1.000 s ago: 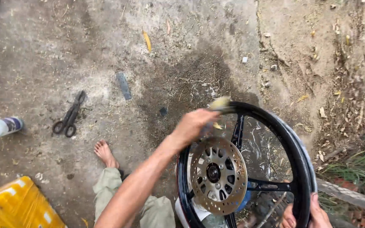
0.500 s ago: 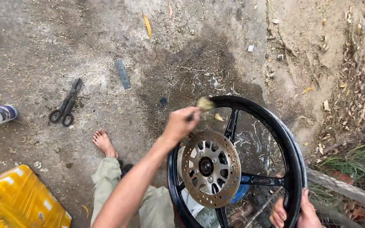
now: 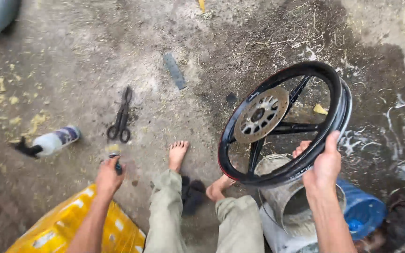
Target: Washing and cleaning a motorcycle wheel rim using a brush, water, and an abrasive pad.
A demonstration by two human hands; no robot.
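Black spoked motorcycle wheel rim (image 3: 334,100), with its drilled metal brake disc (image 3: 261,114) at the hub, stands tilted on edge at the right over a grey bucket (image 3: 292,199), clamped by the right hand (image 3: 323,164). Nearer left, the left hand (image 3: 108,176) is closed around a small dark brush (image 3: 116,164).

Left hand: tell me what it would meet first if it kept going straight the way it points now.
The left hand, gripping a small dark tool, points up the frame across bare ground. The black scissors lie nearest on that line, so it would likely meet them first, though depth is hard to judge.
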